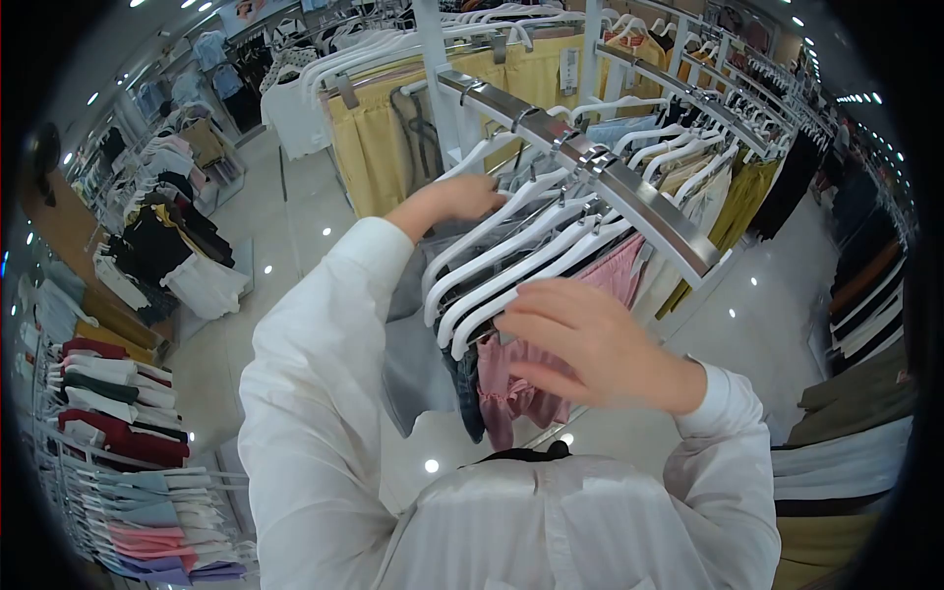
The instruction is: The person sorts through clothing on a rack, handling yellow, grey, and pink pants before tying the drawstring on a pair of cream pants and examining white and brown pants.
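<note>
White hangers with clothes hang from a square metal rail in front of me. My left hand reaches among the rear hangers of this group. Its fingers curl in beside a white hanger and a sheer grey garment, and what they hold is hidden. At the front, my right hand is open, its fingers apart and extended toward the end of the nearest hanger. Behind and below those fingers hangs a pink ruffled garment. A dark garment hangs between the pink and grey ones.
Yellow pants hang on a rack behind the rail. Farther along to the right are olive pants and black ones. More racks line both sides, with folded-looking rows of tops at the left. Shiny tiled floor runs between them.
</note>
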Demonstrator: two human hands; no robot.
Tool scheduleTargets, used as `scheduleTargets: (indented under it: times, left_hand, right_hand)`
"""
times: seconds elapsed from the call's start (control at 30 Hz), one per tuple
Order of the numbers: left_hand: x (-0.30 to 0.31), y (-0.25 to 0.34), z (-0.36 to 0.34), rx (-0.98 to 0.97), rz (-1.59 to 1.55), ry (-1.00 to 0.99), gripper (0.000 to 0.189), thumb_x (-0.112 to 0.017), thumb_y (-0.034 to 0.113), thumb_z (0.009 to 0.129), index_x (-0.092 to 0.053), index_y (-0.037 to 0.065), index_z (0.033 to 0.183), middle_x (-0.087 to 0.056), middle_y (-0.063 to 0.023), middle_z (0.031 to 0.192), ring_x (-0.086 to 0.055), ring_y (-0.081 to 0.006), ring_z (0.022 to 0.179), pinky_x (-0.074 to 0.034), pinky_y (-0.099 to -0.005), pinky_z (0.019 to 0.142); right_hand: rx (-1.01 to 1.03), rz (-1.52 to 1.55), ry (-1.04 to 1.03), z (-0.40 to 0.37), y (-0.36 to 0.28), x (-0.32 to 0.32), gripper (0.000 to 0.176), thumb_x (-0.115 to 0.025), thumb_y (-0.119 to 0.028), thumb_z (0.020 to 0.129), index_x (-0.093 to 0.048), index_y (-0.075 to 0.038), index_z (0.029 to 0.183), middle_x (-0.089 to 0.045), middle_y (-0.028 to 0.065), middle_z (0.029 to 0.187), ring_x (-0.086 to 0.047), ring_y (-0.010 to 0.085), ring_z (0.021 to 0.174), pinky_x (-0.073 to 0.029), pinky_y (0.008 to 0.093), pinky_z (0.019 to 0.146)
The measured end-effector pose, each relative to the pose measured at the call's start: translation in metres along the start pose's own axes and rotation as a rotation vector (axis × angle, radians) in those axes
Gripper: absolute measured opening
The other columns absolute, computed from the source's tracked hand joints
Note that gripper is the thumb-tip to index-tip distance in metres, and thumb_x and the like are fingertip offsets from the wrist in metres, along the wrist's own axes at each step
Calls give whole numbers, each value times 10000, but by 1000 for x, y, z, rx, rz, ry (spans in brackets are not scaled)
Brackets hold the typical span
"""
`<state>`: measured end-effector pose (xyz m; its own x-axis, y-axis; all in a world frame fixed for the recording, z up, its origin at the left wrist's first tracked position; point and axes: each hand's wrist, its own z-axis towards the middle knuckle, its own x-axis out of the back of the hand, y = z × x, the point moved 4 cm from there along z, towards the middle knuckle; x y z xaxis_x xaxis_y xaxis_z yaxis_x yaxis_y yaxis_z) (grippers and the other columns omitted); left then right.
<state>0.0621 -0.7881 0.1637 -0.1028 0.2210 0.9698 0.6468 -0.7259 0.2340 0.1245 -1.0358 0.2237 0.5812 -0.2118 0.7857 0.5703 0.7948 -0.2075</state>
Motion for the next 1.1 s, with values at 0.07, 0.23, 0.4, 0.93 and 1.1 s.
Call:
scheduleTargets:
  times: [0.07, 0.23, 0.4, 0.93, 1.1]
  left_hand:
    - [-5, 1, 28, -126, 5, 37, 353, -447, 290, 841, -562, -27, 943, -597, -217, 882, -570, -338, 842, -434, -389, 732]
    - [18, 5, 47, -93, -133, 147, 300, -472, 262, 811, -579, 23, 958, -614, -173, 830, -587, -323, 811, -447, -385, 719]
    - [39, 21, 36, -228, -120, 387, 164, -500, 167, 790, -585, 79, 899, -576, -114, 697, -553, -246, 647, -437, -335, 602]
    - [14, -4, 10, -139, -226, 339, 274, -492, 239, 867, -515, -8, 983, -552, -100, 723, -512, -182, 683, -410, -294, 641]
    - [31, 15, -45, -315, -101, 600, 313, -498, 195, 850, -500, 20, 1109, -546, -138, 1008, -523, -223, 947, -400, -294, 810]
  right_hand:
    - [-16, 1, 8, -14, -2, 11, 348, -676, -161, 670, -564, -39, 976, -560, 113, 956, -541, 285, 903, -445, 359, 750]
    - [-79, -82, 81, -48, 1, 44, 316, -685, -96, 627, -586, -40, 922, -572, 95, 911, -563, 271, 815, -455, 335, 673]
    - [-222, -128, 158, -67, 13, 70, 184, -667, -67, 644, -603, -39, 815, -589, 76, 756, -576, 251, 684, -440, 323, 576]
    - [-169, -186, 154, -64, -20, 96, 50, -580, 13, 688, -573, 0, 736, -533, 101, 640, -514, 229, 554, -397, 271, 523]
    - [-466, -99, 740, -87, 27, 111, 116, -513, -85, 816, -549, 13, 765, -537, 49, 708, -500, 101, 644, -381, 226, 574]
